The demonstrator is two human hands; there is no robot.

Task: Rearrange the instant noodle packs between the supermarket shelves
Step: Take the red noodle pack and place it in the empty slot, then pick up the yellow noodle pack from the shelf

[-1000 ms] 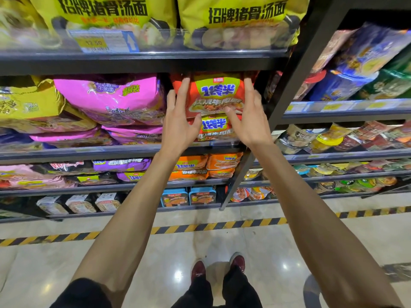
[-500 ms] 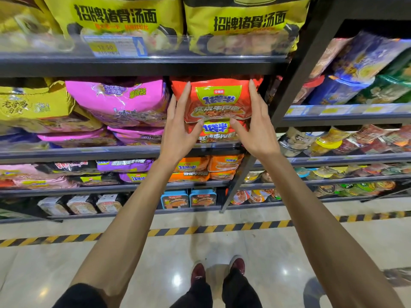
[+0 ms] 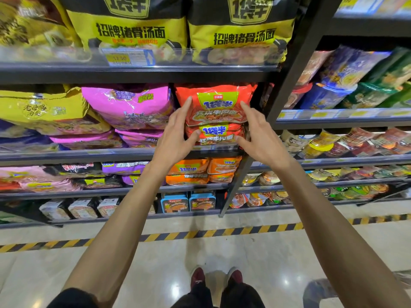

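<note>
head view: two red noodle packs sit stacked at the right end of the middle shelf. the upper pack stands on the lower pack, just beside the pink packs. the stack looks settled in its row, so this placement seems close to done. how many more packs need moving cannot be told. the left hand and right hand flank the stack. each grip is spread apart with fingers straight, index tips at the upper pack's sides and thumbs against the lower pack. nothing is clamped.
</note>
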